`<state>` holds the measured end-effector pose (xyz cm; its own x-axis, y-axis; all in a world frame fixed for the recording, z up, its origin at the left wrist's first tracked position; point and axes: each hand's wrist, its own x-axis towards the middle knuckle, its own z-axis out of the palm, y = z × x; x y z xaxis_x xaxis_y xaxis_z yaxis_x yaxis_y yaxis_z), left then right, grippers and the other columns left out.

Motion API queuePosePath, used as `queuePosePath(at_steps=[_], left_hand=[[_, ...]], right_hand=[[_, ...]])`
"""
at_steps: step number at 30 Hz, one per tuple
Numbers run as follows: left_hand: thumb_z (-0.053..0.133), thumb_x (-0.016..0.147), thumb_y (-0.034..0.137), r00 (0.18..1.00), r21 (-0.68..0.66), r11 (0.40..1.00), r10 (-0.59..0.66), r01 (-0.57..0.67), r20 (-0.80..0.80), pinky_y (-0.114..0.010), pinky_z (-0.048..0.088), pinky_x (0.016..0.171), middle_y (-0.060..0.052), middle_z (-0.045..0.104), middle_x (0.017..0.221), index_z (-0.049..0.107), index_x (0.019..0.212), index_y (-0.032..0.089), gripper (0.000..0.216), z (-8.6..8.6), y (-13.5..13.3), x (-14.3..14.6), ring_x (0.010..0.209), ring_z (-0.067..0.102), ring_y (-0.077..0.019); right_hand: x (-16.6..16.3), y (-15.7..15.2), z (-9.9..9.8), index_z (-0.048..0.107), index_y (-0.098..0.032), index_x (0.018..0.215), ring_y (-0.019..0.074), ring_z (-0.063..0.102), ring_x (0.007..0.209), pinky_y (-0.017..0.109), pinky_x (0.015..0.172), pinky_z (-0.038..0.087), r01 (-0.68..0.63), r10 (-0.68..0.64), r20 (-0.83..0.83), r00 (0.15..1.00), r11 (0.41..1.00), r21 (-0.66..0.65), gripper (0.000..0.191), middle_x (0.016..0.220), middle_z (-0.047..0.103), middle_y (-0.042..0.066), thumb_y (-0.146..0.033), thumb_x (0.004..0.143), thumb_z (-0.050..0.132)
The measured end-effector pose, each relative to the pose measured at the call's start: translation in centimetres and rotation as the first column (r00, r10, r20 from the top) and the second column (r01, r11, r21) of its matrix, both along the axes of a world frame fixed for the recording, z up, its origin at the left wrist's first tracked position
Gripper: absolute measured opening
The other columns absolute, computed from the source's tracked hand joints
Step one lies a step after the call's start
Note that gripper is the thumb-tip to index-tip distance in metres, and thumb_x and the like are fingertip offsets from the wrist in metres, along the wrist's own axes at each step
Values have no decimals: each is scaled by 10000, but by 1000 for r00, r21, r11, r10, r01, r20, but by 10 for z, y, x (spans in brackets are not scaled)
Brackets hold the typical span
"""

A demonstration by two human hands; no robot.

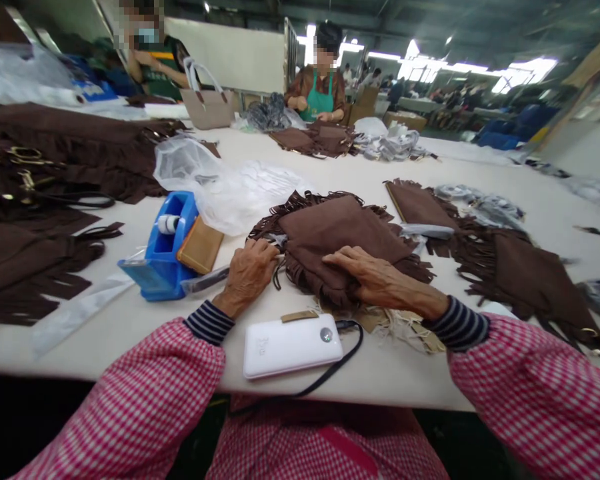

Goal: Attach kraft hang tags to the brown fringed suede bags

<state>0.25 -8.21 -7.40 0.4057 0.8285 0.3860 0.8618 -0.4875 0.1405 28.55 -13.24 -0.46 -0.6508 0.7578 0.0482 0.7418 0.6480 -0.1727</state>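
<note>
A dark brown fringed bag lies flat on the table in front of me. My left hand is closed at the bag's left edge, its fingers curled and the fingertips partly hidden. Beside those fingers a small grey wrapped piece shows. Across the lower right of the bag rests my right hand, open, with its fingers stretched out over the cloth. Just below the hands sits a white power bank with a black cable plugged in.
Left of my hands stand a blue tape dispenser and a tan block. More brown fringed bags lie at right, with a large pile at left. Clear plastic lies behind. Two people work across the table.
</note>
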Motion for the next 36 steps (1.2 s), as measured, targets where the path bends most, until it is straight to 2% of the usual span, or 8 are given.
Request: queuePosePath(at_steps=[5,12,16,18,21,24,30,36], left_hand=[[639,917,290,988,68,993,-101,93,117,-416,455,936,-99,676,1129,670,1132,193,237,2,-1,1,1086,560,-291],[638,923,324,963,111,976,-204,186,177,-433,442,962,-109,691,1116,677,1070,183,207,0,-1,-2,1069,579,-284],[622,900,227,911,127,952,-305,280,278,-429,450,938,-100,693,1069,707,1006,189,140,10,-12,-1,1037,570,-273],[589,897,180,858,66,908,-413,414,305,-398,460,897,-89,683,1000,724,982,201,161,14,-20,2,986,575,-253],[566,922,189,750,-158,753,-563,639,348,-338,463,845,-77,670,983,738,1048,222,216,17,-29,8,943,601,-221],[546,973,257,695,-312,625,-597,716,400,-312,452,849,-79,669,1040,743,1101,240,236,16,-32,12,972,611,-213],[540,983,291,663,-372,563,-504,738,553,-298,430,838,-62,669,968,742,959,217,218,14,-27,15,925,592,-200],[655,901,373,526,-464,489,13,739,851,-260,453,713,-57,679,896,676,921,151,224,25,-21,10,786,593,-168]], right_hand=[[-12,-36,28,586,-236,1306,242,490,1180,399,1025,431,-102,102,-179,979,995,7,460,1293,573,91,-53,885,566],[-48,-19,3,671,-201,967,238,457,1017,374,850,357,-278,272,106,957,959,50,85,1079,653,78,-166,946,597],[-40,-5,0,644,-195,878,234,437,968,381,826,296,-248,236,157,959,967,64,108,951,656,56,-101,904,595],[-34,-4,1,645,-198,898,227,440,955,376,811,281,-230,221,139,965,972,50,161,934,654,49,-53,880,576],[-31,-4,-1,648,-200,915,214,447,932,360,781,278,-191,191,97,977,982,-13,197,930,649,42,-30,855,567],[-30,-1,-8,665,-203,944,208,456,944,350,781,294,-153,156,39,987,986,-72,214,936,651,32,-34,849,576],[-27,-1,-10,694,-205,1013,210,495,959,346,836,372,-137,131,-48,990,979,-149,235,942,662,38,-54,860,599],[-30,-3,-4,661,-208,1148,192,613,970,353,890,485,-88,-100,-514,852,940,-329,286,1076,686,46,-132,879,605]])
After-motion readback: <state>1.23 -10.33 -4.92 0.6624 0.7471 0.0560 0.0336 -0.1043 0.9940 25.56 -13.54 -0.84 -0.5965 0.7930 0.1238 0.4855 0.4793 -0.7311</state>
